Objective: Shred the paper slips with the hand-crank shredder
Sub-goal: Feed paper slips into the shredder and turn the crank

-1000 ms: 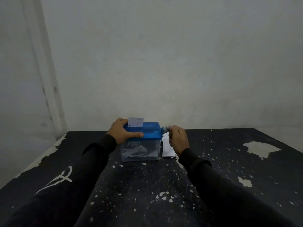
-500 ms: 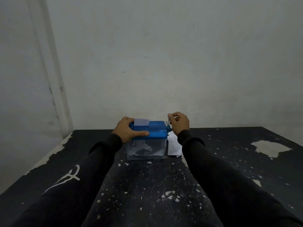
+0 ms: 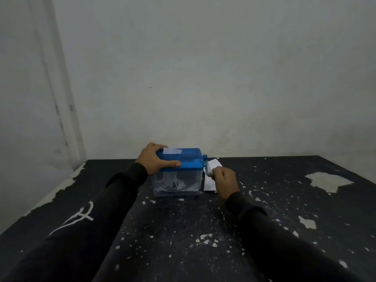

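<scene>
My left hand [image 3: 155,161] is clamped over the left end of the blue plastic lid [image 3: 184,160] of the small hand-crank shredder with a clear plastic bin [image 3: 177,183], thumb along the near edge and fingers curled over the far side, so the box won't slide or tip while I crank. My right hand [image 3: 224,180] sits just right of the box, fingers curled around the pale crank handle [image 3: 208,169] at the low part of its turn; the grip itself is mostly hidden behind my knuckles. A white paper slip [image 3: 173,151] pokes up only a little from the slot in the lid, so I judge it nearly fed through. White shreds [image 3: 175,185] lie in the bin below. More white paper slips [image 3: 211,180] lie flat on the table just right of the shredder, partly behind my right hand, handy for feeding next.

The table [image 3: 183,231] is black with worn, flaking paint showing pale patches and specks. It stands against a plain, dull grey-white wall [image 3: 203,78] in dim light.
</scene>
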